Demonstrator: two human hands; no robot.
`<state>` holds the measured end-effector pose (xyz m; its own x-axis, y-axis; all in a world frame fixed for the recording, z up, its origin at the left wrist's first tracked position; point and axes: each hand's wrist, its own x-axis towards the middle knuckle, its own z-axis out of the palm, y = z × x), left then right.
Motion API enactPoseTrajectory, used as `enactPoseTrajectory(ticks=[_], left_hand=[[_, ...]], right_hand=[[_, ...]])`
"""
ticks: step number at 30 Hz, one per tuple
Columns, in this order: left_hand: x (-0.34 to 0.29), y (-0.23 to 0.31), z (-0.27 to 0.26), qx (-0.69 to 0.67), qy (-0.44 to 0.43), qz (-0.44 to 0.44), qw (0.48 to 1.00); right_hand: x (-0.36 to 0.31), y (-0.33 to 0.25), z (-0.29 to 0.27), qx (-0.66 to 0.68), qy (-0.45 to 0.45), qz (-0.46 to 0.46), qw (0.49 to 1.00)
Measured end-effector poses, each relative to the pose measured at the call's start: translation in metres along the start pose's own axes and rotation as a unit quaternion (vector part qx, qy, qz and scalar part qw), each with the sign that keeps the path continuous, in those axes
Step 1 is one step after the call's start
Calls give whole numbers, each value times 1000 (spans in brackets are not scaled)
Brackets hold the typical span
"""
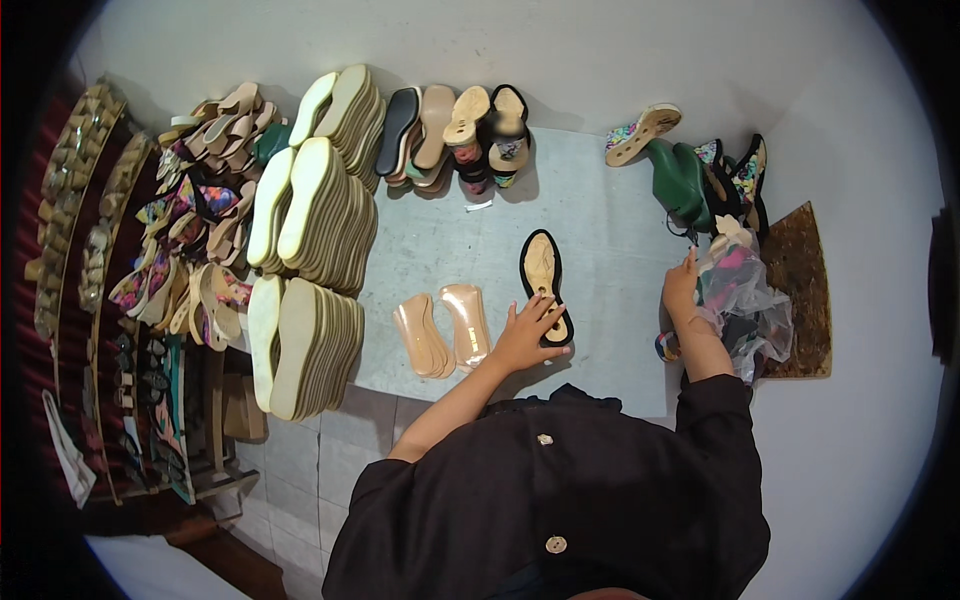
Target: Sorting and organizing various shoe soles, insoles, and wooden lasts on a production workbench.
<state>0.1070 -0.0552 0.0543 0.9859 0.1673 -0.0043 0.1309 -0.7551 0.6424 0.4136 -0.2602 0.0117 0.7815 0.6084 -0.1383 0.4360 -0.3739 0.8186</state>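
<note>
A black-edged shoe sole (pixel 541 262) with a tan inner face lies upright on the table, heel end toward me. My left hand (pixel 527 335) rests across its lower half, fingers spread and thumb near the heel. To the left of that hand lie a glossy beige insole pad (pixel 465 325) and a small stack of similar pads (pixel 423 338). At the table's right side, my right hand (pixel 681 285) reaches up beside a crumpled clear plastic bag (pixel 745 300). One finger stretches toward a small dark looped thing (pixel 684 232), too small to name; nothing shows in that hand.
Tall stacks of cream soles (pixel 325 225) line the table's left side. More soles and sandals (pixel 435 130) stand at the back. Green shoe forms (pixel 683 185) and patterned sandals (pixel 750 175) are at the right, near a brown board (pixel 805 290). Shoe racks (pixel 110 230) stand far left.
</note>
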Motion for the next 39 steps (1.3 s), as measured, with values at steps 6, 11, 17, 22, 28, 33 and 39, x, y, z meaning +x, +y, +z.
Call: enactPoseTrajectory(ticks=[6,11,17,22,28,33,39], left_hand=[[-6,-2,-4,4,-3,-16,1000],[0,2,-3,10,-11,-9,1000],[-10,-1,1,13,7,-30,999],[-10,5,1,7,8,-30,999],[-12,5,5,-25,30,-61,997],[-4,5,11,-59,44,-74,995],[-11,7,14,-45,82,-81,992]], right_hand=[[3,5,0,46,44,-4,998],[13,19,7,114,135,67,982],[-3,44,-76,316,236,88,915],[-6,48,-103,404,210,130,881],[-34,49,-149,463,207,96,856],[-49,46,-176,518,224,55,824],[-59,50,-196,622,175,-87,758]])
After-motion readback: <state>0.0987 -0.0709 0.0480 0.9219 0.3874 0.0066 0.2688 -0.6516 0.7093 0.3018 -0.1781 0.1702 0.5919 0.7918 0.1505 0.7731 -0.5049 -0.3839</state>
